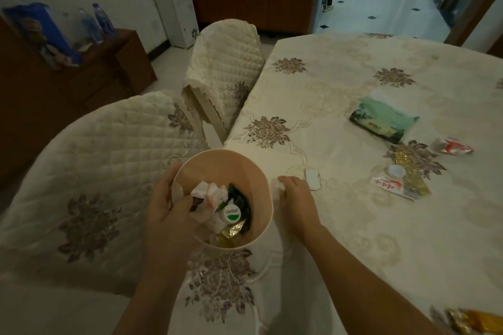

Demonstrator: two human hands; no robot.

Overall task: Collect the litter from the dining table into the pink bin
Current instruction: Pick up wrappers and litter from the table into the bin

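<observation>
A person's left hand point(168, 207) grips the pink bin point(217, 168) by its rim at the edge of the dining table point(340, 90). The right hand point(296, 198), just beside it, curls its fingers round a crumpled white wad point(277, 185). The drop looks surest with the bin held level against the edge, before the white scrap point(313, 178) and the wrappers point(397, 185) farther out.

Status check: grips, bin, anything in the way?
Left grip on pink bin rim. Right grip pinching white wad beside bin. Scrap, wrappers, cap left on table.
</observation>
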